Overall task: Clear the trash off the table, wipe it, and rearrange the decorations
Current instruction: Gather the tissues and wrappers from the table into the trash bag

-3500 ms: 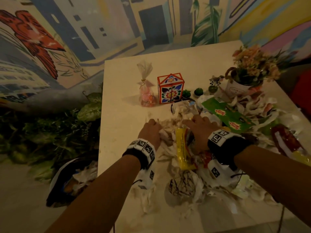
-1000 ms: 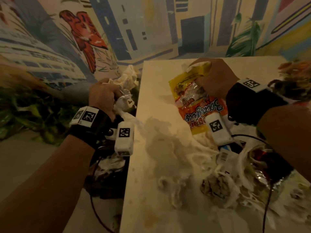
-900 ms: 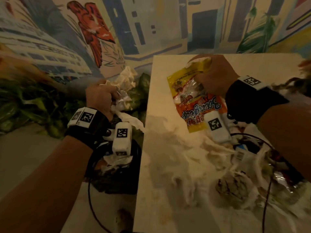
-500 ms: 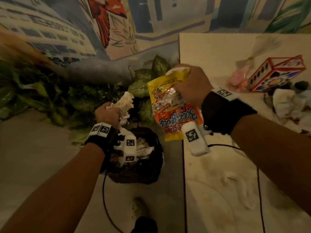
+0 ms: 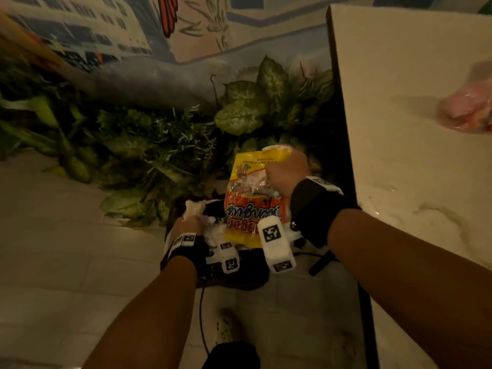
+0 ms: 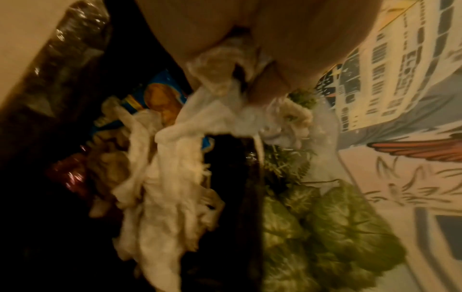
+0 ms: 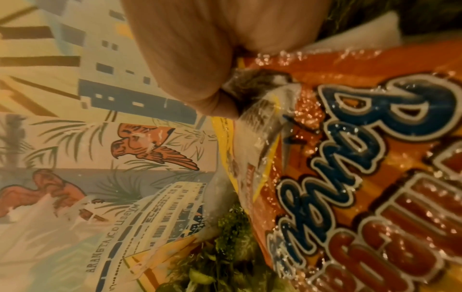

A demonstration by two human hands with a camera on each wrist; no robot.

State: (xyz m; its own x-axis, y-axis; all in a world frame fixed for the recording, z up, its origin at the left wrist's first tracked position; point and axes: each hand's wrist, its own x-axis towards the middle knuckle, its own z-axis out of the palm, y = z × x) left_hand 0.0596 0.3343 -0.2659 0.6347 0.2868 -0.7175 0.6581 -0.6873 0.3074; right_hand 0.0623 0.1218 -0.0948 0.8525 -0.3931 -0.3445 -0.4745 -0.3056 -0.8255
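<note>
My left hand (image 5: 190, 222) grips a wad of crumpled white tissue (image 5: 193, 207) low over the black trash bag (image 5: 239, 278) on the floor. In the left wrist view the tissue (image 6: 225, 110) hangs from my curled fingers (image 6: 265, 87) above more tissue and wrappers inside the trash bag (image 6: 62, 65). My right hand (image 5: 287, 173) holds a yellow-and-orange snack wrapper (image 5: 250, 198) by its upper part, hanging just above the bag. In the right wrist view the snack wrapper (image 7: 350, 177) fills the right side, pinched under my thumb (image 7: 200, 79).
The pale table (image 5: 412, 129) stands at the right, its dark edge next to the bag; a blurred pink candy pouch (image 5: 466, 113) lies on it. Leafy green plants (image 5: 253, 107) and a painted mural wall (image 5: 186, 27) are behind the bag. Pale tiled floor (image 5: 66, 249) lies at left.
Both hands have swung left off the table and dropped toward the trash bag, still holding the tissue and the wrapper. The left hand is now low at the bag's mouth.
</note>
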